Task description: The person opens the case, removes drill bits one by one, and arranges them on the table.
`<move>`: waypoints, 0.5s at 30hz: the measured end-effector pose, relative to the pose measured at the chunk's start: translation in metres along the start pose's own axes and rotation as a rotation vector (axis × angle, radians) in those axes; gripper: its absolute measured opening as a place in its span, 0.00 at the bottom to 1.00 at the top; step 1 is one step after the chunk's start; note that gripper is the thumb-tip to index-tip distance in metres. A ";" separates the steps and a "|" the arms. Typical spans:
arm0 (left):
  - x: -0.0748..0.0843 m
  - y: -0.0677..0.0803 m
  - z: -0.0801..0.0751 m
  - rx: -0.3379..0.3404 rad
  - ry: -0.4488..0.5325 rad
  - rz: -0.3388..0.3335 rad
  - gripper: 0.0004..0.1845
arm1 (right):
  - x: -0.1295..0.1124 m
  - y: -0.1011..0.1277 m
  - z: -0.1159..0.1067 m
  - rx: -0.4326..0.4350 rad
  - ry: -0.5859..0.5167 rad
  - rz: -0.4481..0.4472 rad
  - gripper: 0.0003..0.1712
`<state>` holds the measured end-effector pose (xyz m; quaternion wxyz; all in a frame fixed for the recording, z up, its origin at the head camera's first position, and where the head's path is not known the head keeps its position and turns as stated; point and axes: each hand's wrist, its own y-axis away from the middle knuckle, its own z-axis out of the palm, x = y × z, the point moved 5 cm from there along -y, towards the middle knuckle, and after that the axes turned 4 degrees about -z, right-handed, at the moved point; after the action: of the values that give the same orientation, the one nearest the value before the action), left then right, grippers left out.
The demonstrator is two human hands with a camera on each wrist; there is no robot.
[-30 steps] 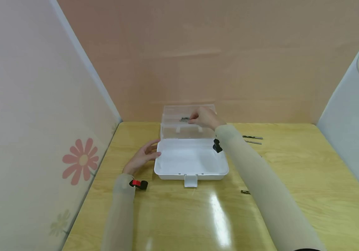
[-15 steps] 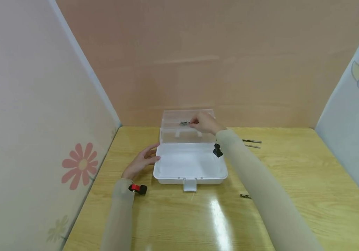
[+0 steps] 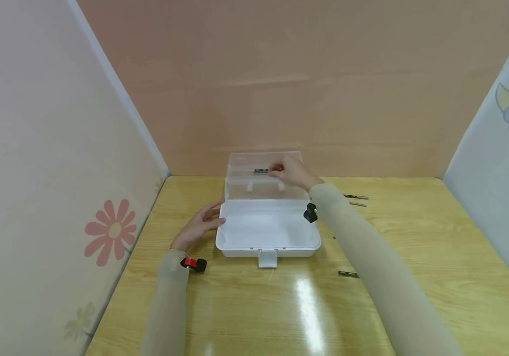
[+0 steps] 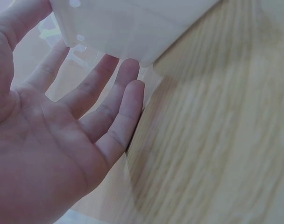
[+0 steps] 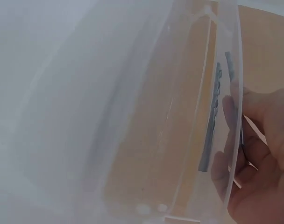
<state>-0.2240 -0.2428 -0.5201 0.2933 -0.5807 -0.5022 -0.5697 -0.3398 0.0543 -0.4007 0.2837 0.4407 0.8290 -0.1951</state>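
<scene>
1. The right hand pinches a drill bit over the clear tray at the table's far edge; its long axis runs left-right.
2. The left hand, fingers relaxed, rests against the white box.

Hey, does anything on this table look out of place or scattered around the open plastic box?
Yes. Loose drill bits lie scattered on the table: two right of the open box, one near its front right corner. The right hand holds another drill bit at the clear lid.
</scene>
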 end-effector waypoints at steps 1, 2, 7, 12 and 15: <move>0.000 -0.001 0.001 -0.002 0.005 -0.002 0.39 | 0.002 0.000 -0.001 0.005 -0.021 0.005 0.13; 0.000 -0.001 0.001 -0.005 0.006 -0.001 0.39 | 0.003 0.001 -0.001 0.013 -0.042 0.009 0.13; -0.001 -0.003 0.005 -0.008 0.005 0.002 0.38 | 0.013 0.003 -0.009 0.072 -0.096 0.006 0.13; -0.001 -0.004 0.003 0.002 0.002 0.002 0.38 | 0.018 0.008 -0.022 0.086 -0.134 0.040 0.15; 0.000 -0.005 0.002 0.001 -0.002 0.007 0.38 | 0.018 0.013 -0.030 0.092 -0.144 0.057 0.15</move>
<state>-0.2280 -0.2396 -0.5220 0.2951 -0.5826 -0.5009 -0.5680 -0.3458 0.0896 -0.3901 0.3274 0.4615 0.7838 -0.2559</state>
